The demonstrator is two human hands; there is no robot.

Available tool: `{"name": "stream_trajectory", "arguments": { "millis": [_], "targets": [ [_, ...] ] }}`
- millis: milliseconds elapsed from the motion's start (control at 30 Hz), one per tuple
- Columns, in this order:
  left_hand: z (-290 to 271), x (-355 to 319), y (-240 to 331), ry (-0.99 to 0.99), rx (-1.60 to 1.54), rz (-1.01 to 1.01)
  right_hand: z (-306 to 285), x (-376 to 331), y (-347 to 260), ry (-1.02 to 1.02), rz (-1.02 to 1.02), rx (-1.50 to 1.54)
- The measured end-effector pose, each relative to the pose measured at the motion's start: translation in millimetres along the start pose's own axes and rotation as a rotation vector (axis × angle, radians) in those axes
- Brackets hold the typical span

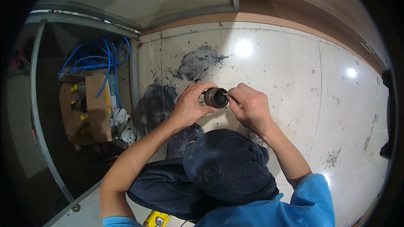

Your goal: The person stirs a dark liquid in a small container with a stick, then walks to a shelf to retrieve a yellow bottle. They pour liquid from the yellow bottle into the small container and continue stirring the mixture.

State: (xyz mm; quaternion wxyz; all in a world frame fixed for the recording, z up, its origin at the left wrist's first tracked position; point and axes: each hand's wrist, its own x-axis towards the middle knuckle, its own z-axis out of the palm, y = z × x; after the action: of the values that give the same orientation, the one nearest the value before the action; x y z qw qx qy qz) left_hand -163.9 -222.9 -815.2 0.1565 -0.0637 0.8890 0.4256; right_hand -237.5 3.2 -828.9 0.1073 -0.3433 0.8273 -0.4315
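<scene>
My left hand (190,106) grips a small dark, rusty cylindrical part (215,98) and holds it above my raised knee (225,164). My right hand (250,106) is pinched at the part's right end, its fingertips closed on something thin that I cannot make out. Both hands sit close together over the pale stained floor (294,84). My legs in dark blue trousers fill the lower middle of the view.
A cardboard box (86,113) with yellow-capped bottles stands at the left, under a tangle of blue cable (99,59). White rags (123,124) lie beside it. A metal frame (134,75) borders the floor; a yellow object (156,219) lies by my leg.
</scene>
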Motion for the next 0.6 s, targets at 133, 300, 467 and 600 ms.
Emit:
{"name": "stream_trajectory", "arguments": {
  "millis": [133,300,467,600],
  "targets": [
    [2.7,-0.4,-2.7,-0.003,0.015,0.029,0.4,-2.0,2.0,-0.086,0.091,0.198],
    [3.6,-0.5,-5.5,-0.025,-0.009,-0.018,2.4,-2.8,4.4,-0.075,0.060,0.081],
    [4.2,0.3,-5.9,-0.009,-0.026,-0.047,6.6,-4.5,4.4,0.025,-0.018,0.017],
    [4.3,-0.2,-4.3,-0.001,-0.064,-0.100,9.2,-6.2,2.2,0.001,-0.022,0.042]
  ]
}}
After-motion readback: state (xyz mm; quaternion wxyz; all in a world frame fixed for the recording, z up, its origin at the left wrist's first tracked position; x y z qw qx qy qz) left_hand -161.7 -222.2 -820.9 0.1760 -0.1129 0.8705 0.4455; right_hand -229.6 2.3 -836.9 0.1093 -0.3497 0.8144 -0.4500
